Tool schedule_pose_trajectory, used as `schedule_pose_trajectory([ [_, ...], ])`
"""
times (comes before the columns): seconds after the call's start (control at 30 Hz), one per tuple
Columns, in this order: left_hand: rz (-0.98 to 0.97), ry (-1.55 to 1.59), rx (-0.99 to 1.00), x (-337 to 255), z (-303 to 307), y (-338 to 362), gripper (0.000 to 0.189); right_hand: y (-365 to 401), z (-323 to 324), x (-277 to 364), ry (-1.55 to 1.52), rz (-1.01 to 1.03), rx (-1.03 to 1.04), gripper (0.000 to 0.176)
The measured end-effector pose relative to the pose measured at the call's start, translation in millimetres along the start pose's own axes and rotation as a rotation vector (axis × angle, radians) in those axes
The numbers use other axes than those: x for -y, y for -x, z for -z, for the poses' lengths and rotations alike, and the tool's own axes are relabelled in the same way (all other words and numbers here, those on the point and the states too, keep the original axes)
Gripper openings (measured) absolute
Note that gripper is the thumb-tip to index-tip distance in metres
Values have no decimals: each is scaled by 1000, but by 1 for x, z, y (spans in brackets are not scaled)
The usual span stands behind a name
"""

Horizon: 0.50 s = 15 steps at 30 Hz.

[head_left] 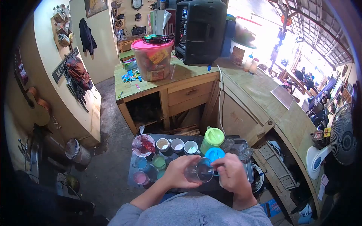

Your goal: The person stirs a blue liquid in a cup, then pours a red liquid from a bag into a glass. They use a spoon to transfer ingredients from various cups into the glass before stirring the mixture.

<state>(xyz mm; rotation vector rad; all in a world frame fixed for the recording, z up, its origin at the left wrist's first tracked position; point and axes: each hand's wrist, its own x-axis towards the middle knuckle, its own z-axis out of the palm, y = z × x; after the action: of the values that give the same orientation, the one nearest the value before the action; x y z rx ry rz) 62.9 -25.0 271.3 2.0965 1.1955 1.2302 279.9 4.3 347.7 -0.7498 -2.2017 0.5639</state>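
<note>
A clear glass (192,173) lies tilted in my left hand (178,171), its mouth turned toward the right. My right hand (230,172) is closed at the glass's rim; what its fingers pinch, if anything, is too small to make out. Just behind the hands stand a blue-lidded container (215,153) and a green-lidded jug (213,138). To the left are cups of blue (141,163), green (159,162) and pink (140,178) liquid. Behind them sit a stained bowl (140,146) and white mugs (177,145) with powdery contents.
A metal tray (247,165) with glassware is on the right. Beyond the low table stands a wooden counter (181,83) holding a pink-lidded bucket (152,60) and a black speaker (200,34). A fan (342,132) is far right, a white bucket (78,151) on the left floor.
</note>
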Motion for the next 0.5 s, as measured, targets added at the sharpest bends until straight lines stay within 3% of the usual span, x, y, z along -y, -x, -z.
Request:
schedule_pose_trajectory([
  [0.2,-65,-132,-57,-1,-1,-6,71,2,-9,-2,-16,-85,91,12],
  [0.33,-103,-144,-108,4,-4,-8,70,5,11,-1,-88,-4,-7,8],
  [0.43,-193,-226,-170,5,-7,-9,72,1,-6,-3,-32,-90,192,10],
  [0.5,-237,-180,-238,8,-10,-11,72,8,1,-2,-95,-94,138,9],
])
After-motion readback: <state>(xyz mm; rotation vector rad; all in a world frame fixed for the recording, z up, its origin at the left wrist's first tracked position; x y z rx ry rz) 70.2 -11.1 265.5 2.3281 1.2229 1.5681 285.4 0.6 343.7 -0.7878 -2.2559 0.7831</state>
